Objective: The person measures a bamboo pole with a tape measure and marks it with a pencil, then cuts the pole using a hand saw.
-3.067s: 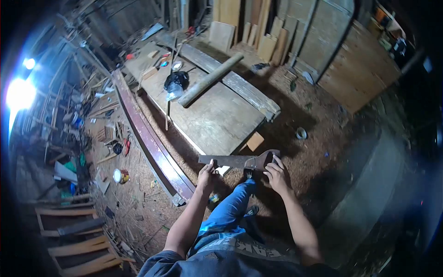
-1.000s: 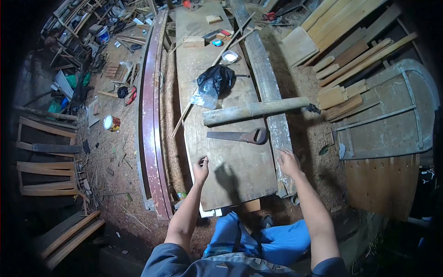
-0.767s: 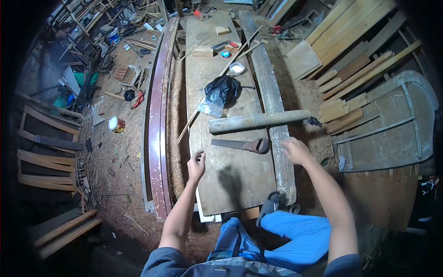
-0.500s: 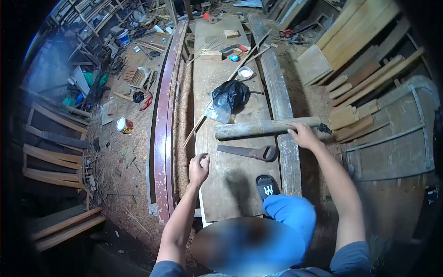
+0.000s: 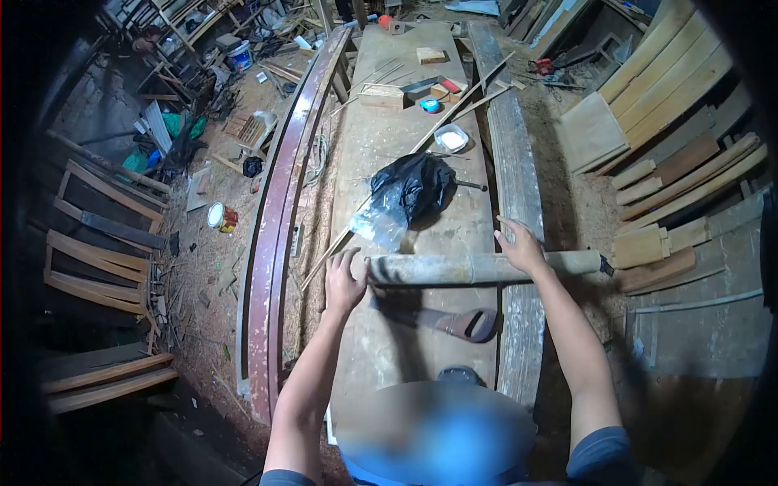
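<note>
A thick bamboo pole (image 5: 438, 269) lies crosswise over the plank bench, its right part reaching past the weathered side beam. Around its left end curl the fingers of my left hand (image 5: 345, 282), the thumb against the end. My right hand (image 5: 523, 249) rests across the pole right of the middle, fingers and thumb spread beyond its far side. A handsaw (image 5: 470, 325) with a dark handle lies just on the near side of the pole, its blade in shadow. Past the pole sits a black plastic bag (image 5: 417, 186) with a clear bag (image 5: 381, 223) beside it.
Farther along the bench are a white tub (image 5: 451, 138), a blue tape measure (image 5: 430, 105), a wooden box (image 5: 382, 95) and thin strips. A maroon beam (image 5: 275, 211) runs along the left. Boards (image 5: 673, 105) lean at right; a paint can (image 5: 221, 217) stands on the littered floor.
My left hand has moved from the bench surface to the pole's left end. The pole has turned, its right end coming nearer. My right hand's fingers have spread. The view has shifted.
</note>
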Demonstrator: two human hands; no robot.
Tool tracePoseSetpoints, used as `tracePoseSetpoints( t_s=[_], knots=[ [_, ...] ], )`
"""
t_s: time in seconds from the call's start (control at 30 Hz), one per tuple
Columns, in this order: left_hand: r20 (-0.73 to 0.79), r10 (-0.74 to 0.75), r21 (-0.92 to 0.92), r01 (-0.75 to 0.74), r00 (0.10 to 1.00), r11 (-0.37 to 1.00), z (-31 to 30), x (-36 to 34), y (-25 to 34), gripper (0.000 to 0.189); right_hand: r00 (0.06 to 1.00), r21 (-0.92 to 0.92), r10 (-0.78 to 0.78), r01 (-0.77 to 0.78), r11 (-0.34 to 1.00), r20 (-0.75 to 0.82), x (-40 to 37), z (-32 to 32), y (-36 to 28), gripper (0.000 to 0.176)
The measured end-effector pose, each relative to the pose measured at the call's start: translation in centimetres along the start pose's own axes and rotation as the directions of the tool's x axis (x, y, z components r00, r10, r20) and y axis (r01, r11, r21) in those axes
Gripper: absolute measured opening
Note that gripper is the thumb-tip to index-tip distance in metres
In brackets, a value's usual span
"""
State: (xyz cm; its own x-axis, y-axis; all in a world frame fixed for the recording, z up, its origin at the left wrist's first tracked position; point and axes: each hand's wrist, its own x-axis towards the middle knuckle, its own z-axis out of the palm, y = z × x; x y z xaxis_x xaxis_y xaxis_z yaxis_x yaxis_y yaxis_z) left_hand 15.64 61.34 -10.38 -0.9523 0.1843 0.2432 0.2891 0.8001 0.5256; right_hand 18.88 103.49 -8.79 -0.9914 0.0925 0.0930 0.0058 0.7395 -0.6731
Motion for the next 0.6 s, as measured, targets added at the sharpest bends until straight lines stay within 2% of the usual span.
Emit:
tracePoseSetpoints(
  t_s=[0.07,0.1,0.2,0.27,0.4,0.53,0.6],
  knots=[
    [-0.009,0.003,0.040,-0.003,1.000,0.999,2.2,1.2,-0.3,0.039,0.998,0.013,0.003,-0.002,1.000,-0.068,1.8,1.0,2.7,0.043],
    [-0.020,0.021,0.062,-0.020,1.000,0.998,2.8,1.9,-0.1,0.039,1.000,-0.001,0.010,-0.010,1.000,-0.027,2.7,0.6,3.4,0.049],
    [-0.009,0.082,0.159,-0.080,0.997,0.984,3.4,5.1,1.3,0.040,0.999,-0.035,-0.046,0.045,0.998,-0.030,5.9,1.1,6.5,0.055],
    [0.008,0.018,0.153,-0.019,1.000,0.988,3.4,6.9,2.7,0.044,0.995,-0.036,-0.092,0.091,0.995,-0.034,7.9,1.2,7.6,0.057],
    [-0.009,0.117,0.199,-0.113,0.993,0.974,3.3,10.4,4.1,0.044,0.995,-0.042,-0.097,0.096,0.994,-0.006,10.5,1.0,7.7,0.058],
    [-0.040,0.114,0.216,-0.103,0.993,0.971,3.3,11.9,4.4,0.042,0.990,-0.094,-0.137,0.139,0.986,0.024,12.0,0.4,6.7,0.058],
    [0.003,0.150,0.247,-0.146,0.989,0.958,2.8,11.9,4.0,0.043,0.995,-0.045,-0.096,0.096,0.994,-0.004,12.5,0.7,6.1,0.058]
  ],
)
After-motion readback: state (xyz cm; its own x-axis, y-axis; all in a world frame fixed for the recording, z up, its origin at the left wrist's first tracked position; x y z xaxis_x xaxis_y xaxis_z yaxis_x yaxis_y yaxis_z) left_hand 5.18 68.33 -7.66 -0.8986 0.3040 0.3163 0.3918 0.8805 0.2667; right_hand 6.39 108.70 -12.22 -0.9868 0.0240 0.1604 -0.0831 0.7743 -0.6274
